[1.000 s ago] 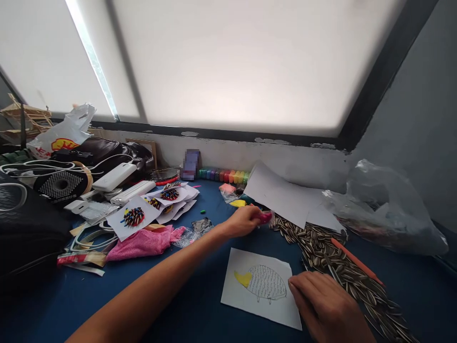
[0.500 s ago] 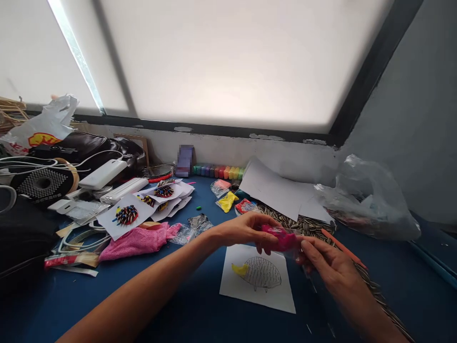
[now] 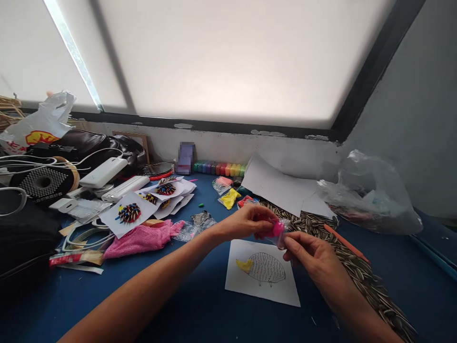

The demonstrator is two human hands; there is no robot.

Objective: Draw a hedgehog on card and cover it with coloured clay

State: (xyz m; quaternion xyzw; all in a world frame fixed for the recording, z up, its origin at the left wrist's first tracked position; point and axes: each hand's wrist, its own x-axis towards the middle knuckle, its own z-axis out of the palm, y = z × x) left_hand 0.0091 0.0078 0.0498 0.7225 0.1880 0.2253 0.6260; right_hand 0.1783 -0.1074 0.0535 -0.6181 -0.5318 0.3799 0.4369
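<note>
Between my hands is a small clear plastic bag [image 3: 279,228] with bright pink modelling clay in it. My left hand [image 3: 254,222] closes its fingers on the pink end of the bag. With thumb and fingers, my right hand [image 3: 306,250] pinches the bag's clear end. Just below them lies a white paper [image 3: 238,289] bearing a drawn hedgehog [image 3: 267,267], its body filled with short strokes and its snout covered in yellow. Striped sunflower seeds [image 3: 352,259] spread behind and to the right of my right hand.
An orange stick [image 3: 346,243] lies on the seeds. Behind are yellow clay in a bag [image 3: 229,198], blank papers [image 3: 273,183] and a plastic bag [image 3: 371,200]. Leftward are decorated hedgehog papers [image 3: 129,214], a pink cloth [image 3: 143,242], white power banks [image 3: 103,172] and a cable spool [image 3: 44,182].
My right hand has drawn slightly left, closer to my left hand. The pink bag now looks shorter and more bunched between them. The view has shifted a little.
</note>
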